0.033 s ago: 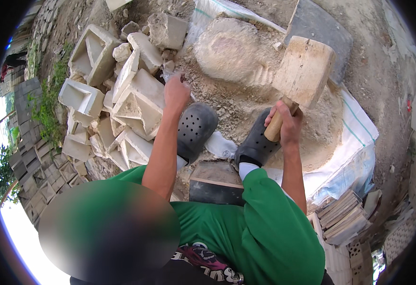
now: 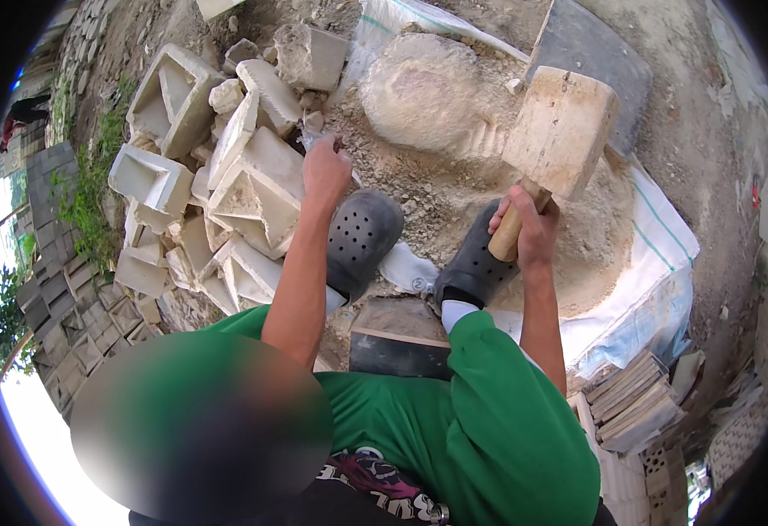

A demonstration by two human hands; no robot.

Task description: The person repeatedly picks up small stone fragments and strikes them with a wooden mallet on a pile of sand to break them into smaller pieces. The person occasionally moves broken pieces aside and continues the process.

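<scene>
My right hand (image 2: 529, 226) is wrapped round the short handle of a wooden mallet (image 2: 564, 127). The mallet's big pale block head is raised above crushed, powdery rubble, just beyond my right shoe. My left hand (image 2: 327, 168) is closed in a fist beside the broken pieces, above my left shoe. A bit of whitish, see-through material shows past its fingers, but I cannot make out what it grips. Left of that hand lies a heap of broken pale hollow moulded blocks (image 2: 257, 184). A large rounded, dusty stone (image 2: 421, 90) lies between and beyond my hands.
My grey clogs (image 2: 365, 237) stand in the rubble, with a white scrap (image 2: 408, 268) between them. A white woven sheet (image 2: 664, 219) spreads beneath the powder. A dark slab (image 2: 596, 66) lies beyond the mallet. Stacked flat pieces (image 2: 634, 399) stand at the lower right.
</scene>
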